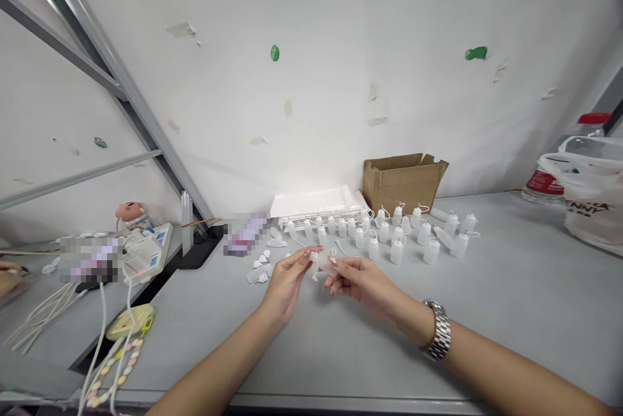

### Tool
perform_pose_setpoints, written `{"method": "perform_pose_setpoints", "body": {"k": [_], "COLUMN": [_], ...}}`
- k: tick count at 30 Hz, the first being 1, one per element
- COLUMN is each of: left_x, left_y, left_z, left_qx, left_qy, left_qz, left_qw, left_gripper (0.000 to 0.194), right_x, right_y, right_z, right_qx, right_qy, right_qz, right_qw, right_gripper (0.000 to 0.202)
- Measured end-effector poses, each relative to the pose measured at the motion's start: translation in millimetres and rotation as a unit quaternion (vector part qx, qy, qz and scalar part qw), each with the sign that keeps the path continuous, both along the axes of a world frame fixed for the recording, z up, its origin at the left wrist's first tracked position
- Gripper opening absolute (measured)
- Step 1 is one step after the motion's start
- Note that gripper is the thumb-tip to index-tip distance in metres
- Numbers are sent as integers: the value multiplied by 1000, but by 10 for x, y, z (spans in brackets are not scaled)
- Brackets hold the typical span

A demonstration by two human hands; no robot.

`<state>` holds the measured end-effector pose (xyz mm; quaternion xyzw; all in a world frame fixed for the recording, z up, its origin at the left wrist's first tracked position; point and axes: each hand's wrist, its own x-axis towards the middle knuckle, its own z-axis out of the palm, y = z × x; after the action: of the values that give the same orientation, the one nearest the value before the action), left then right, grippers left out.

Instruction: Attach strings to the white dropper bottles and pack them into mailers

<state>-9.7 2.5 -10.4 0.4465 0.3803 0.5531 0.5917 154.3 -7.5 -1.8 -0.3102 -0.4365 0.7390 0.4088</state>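
While your left hand (287, 274) and right hand (363, 278) pinch one small bottle (323, 265), capped bottles (397, 252) stand beyond; loose caps (263, 278), seemingly unfitted, lie near your left.

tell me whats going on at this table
A person holds a small translucent bottle between both hands, the left hand at its capped end and the right hand around its body. Beyond the hands, many similar capped bottles stand on the grey table, in front of a white stack and an open cardboard box. Loose white caps lie to the left.
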Motion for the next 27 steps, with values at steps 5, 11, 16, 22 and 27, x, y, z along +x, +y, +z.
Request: {"method": "perform_pose_setpoints", "body": {"k": [5,11,16,22,27], "left_x": [60,84,145,167,59], "left_y": [-55,-103,-118,-107,-67], "left_z": [20,-13,-30,49,84], "left_qx": [20,58,52,-6,60], "left_qy": [18,57,55,-23,15], "left_qz": [16,4,-27,-97,-20], "left_qw": [999,997,997,995,998], "left_gripper": [24,24,32,49,35], "right_x": [-40,-38,-6,13,16], "right_y": [-22,-81,-54,-17,-25], "right_z": [-3,11,34,65,66], "right_qx": [86,81,6,-73,-132], "right_qy": [-69,-75,-14,79,87], "right_qz": [-35,-43,-9,43,80], "right_qw": [993,993,1000,993,984], "right_gripper": [34,38,41,37,43]}}
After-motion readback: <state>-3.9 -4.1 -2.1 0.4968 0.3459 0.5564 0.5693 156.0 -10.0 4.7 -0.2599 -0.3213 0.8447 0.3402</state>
